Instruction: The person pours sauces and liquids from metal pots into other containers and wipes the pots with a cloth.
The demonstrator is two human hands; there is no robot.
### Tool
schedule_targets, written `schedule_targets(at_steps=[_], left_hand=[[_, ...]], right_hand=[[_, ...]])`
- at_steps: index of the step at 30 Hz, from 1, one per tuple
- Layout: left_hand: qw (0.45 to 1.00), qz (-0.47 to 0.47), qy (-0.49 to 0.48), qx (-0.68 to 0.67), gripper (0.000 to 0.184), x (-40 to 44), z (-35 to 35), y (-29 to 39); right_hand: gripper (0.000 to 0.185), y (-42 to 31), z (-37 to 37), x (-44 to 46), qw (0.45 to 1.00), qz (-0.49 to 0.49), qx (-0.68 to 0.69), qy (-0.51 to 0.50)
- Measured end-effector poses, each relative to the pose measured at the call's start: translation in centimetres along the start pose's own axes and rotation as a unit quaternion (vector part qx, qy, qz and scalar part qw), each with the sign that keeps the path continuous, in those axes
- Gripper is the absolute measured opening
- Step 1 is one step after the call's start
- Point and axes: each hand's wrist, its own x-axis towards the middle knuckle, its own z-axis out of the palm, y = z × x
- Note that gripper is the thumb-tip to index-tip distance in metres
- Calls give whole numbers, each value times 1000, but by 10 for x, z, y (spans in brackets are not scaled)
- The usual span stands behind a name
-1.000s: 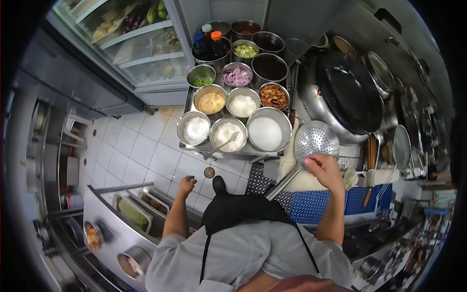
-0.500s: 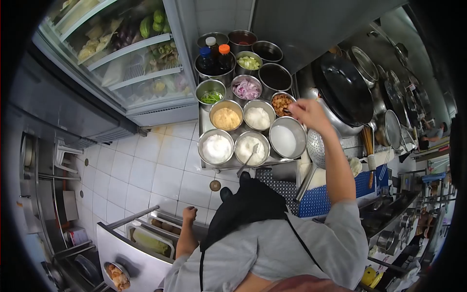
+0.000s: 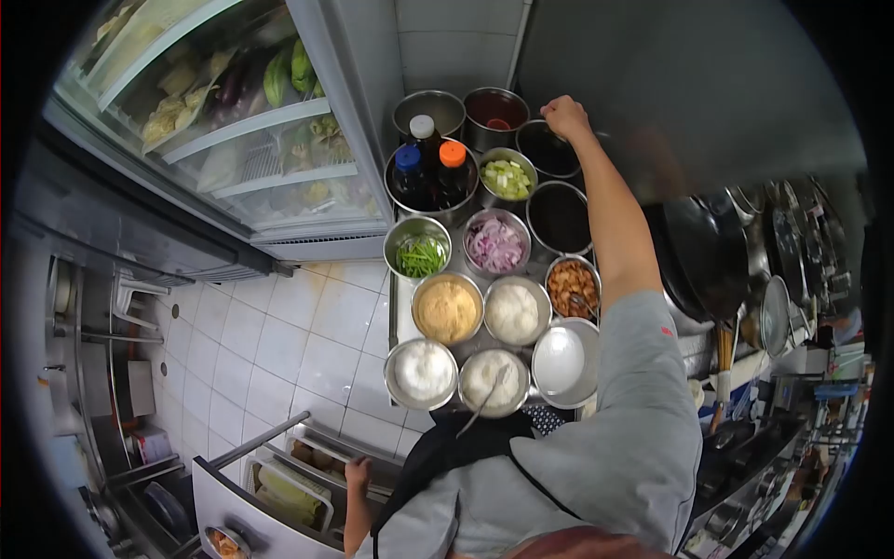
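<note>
My right hand (image 3: 566, 119) reaches far forward, its fingers pressed together at the back right rim of a steel pot of dark liquid (image 3: 548, 149); what it grips, if anything, is too small to name. Beside that pot are a pot of red sauce (image 3: 496, 119) and a bowl of chopped green vegetable (image 3: 507, 178). A second dark pot (image 3: 561, 217) sits nearer, partly behind my forearm. My left hand (image 3: 358, 471) hangs low over the opened drawer, its fingers curled and their inner side hidden.
Nearer bowls hold sliced onion (image 3: 496, 244), cut greens (image 3: 421, 256), yellowish powder (image 3: 448, 310) and white powders (image 3: 424, 371). Capped bottles (image 3: 453, 172) stand in a pot. A glass-door fridge (image 3: 242, 140) is at left, an open drawer (image 3: 289, 494) below, a black wok (image 3: 703, 252) at right.
My right hand has moved from the strainer handle area, past the fried brown pieces, to the back dark pot. The view has shifted toward the bowls. My left hand stays low.
</note>
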Motion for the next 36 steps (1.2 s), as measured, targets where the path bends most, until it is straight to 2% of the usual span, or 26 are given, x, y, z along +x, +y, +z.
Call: schedule_targets(at_steps=[6,9,13,14,17,20,23,28,32,36], left_hand=[[998,-41,47,4,36,-57,-3,37],[996,-61,59,30,36,-70,-6,50],[993,-85,76,36,35,-81,-2,63],[992,-88,78,43,36,-83,-1,65],[991,-96,75,54,36,-86,4,68],[991,-104,65,54,37,-89,8,71],[990,-106,66,68,38,-92,12,77],[994,-78,51,49,40,-82,9,71],[993,-94,55,55,44,-91,15,89],[994,-80,47,57,44,-89,19,92]], right_hand=[[37,10,51,90,998,1,-45,-54],[36,16,72,125,989,55,28,-134],[26,19,75,134,972,86,147,-162],[18,16,70,128,960,94,201,-170],[7,24,78,134,944,83,252,-195],[13,41,93,151,939,23,255,-231],[21,37,92,138,933,18,289,-212],[20,49,102,141,929,-7,318,-188],[22,49,102,133,928,-21,335,-164],[23,44,90,128,932,13,317,-178]])
